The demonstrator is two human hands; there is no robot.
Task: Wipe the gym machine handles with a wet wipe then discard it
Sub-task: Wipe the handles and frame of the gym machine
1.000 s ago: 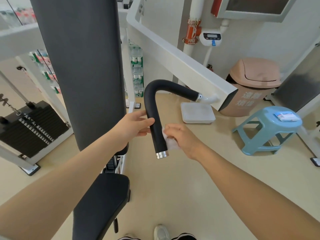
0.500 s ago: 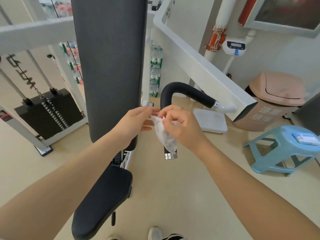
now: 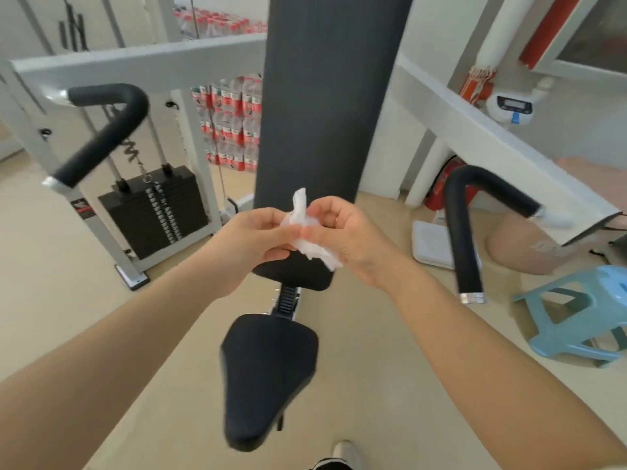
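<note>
With fingers curled, left hand [image 3: 252,237] and right hand [image 3: 342,232] pinch crumpled wipe [image 3: 307,234].

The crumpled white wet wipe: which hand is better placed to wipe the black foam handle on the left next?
Probably the left hand: it pinches the crumpled white wet wipe too, nearer that black foam handle.

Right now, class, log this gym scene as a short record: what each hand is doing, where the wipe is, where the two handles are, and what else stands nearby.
left hand: pinches the wet wipe
right hand: pinches the same wipe
wet wipe: crumpled, held between both hands, in front of the back pad
left handle: untouched
right handle: untouched
seat: below the hands
nearby: blue stool, weight stack
</note>
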